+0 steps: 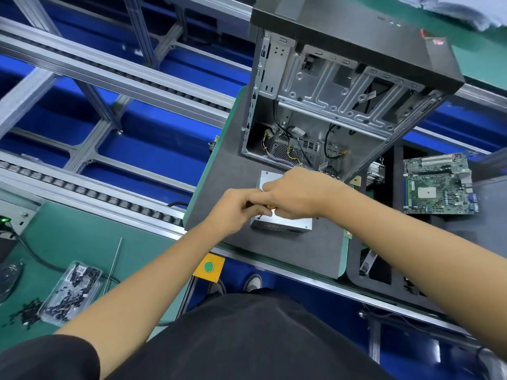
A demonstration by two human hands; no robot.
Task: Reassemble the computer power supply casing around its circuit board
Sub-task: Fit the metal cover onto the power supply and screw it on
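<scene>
Power supply casing (285, 224), a silver metal box, lies flat on the dark grey mat (301, 250) right in front of me, just below the open computer tower (343, 100) that stands at the mat's far end. Both my arms reach forward and meet over the box. My left hand (233, 208) has its fingers curled around a small tool with an orange handle (271, 207), its tip down at the casing's near edge. My right hand (299, 193) lies across the top of the box, fingers bent and pinching at the same spot; what it grips I cannot tell. To the right a green motherboard (439, 185) rests in a black foam tray (397, 165). On the green bench (68, 242) at my left sit a clear box of black screws (71, 292) and a thin metal rod (113, 264). A yellow box with a green button (209, 266) hangs at the bench edge, with grey roller conveyor rails (96, 187) and blue floor beyond.
</scene>
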